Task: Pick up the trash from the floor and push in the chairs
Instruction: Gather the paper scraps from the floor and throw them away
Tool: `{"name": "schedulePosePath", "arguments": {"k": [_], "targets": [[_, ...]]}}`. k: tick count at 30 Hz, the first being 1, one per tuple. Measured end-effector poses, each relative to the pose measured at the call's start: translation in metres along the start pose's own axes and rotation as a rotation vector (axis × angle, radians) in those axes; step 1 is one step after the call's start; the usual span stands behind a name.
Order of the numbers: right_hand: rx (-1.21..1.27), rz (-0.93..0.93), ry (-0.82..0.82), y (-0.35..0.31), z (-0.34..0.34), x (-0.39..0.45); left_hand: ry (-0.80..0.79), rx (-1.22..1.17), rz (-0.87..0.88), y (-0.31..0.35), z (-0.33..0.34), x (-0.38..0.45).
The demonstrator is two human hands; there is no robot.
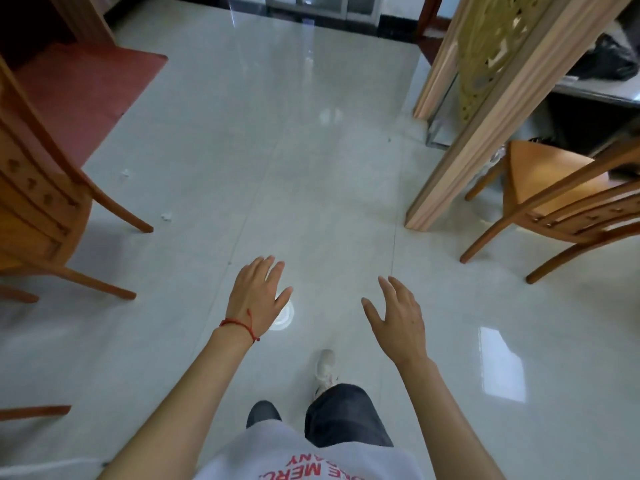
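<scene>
Two small white paper scraps lie on the pale tiled floor at left, one (pixel 125 173) farther away and one (pixel 166 216) nearer, both beside the leg of a wooden chair (pixel 38 199) at the left edge. Another wooden chair (pixel 568 206) stands at right, pulled out from a table. My left hand (pixel 258 296), with a red string on its wrist, and my right hand (pixel 398 315) hover over the floor, both empty with fingers spread. A white round object (pixel 285 317) lies on the floor, partly hidden under my left hand.
A light wooden partition post (pixel 460 143) with a gold carved panel stands right of centre. A red mat (pixel 79 95) lies at the upper left. A further chair leg (pixel 34 412) pokes in at the lower left. My shoe (pixel 325 367) steps forward on the shiny floor.
</scene>
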State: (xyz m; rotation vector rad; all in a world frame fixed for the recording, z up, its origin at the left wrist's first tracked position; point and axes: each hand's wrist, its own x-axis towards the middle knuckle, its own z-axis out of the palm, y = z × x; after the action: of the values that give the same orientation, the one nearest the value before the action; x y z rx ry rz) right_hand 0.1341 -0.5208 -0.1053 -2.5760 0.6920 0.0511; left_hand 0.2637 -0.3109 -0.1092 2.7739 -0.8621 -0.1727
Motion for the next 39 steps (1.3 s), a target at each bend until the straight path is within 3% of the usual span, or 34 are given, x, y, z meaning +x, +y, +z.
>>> {"name": "schedulePosePath", "arguments": {"k": [10, 26, 39], "targets": [[-0.035, -0.036, -0.032, 0.016, -0.049, 0.157, -0.003, -0.053, -0.061, 0.014, -0.014, 0.158], [0.001, 0.0, -0.04, -0.029, -0.071, 0.436, -0.03, -0.029, -0.013, -0.041, -0.037, 0.448], [-0.065, -0.176, -0.12, -0.084, -0.079, 0.614, 0.008, -0.049, -0.216, -0.096, -0.055, 0.562]]}}
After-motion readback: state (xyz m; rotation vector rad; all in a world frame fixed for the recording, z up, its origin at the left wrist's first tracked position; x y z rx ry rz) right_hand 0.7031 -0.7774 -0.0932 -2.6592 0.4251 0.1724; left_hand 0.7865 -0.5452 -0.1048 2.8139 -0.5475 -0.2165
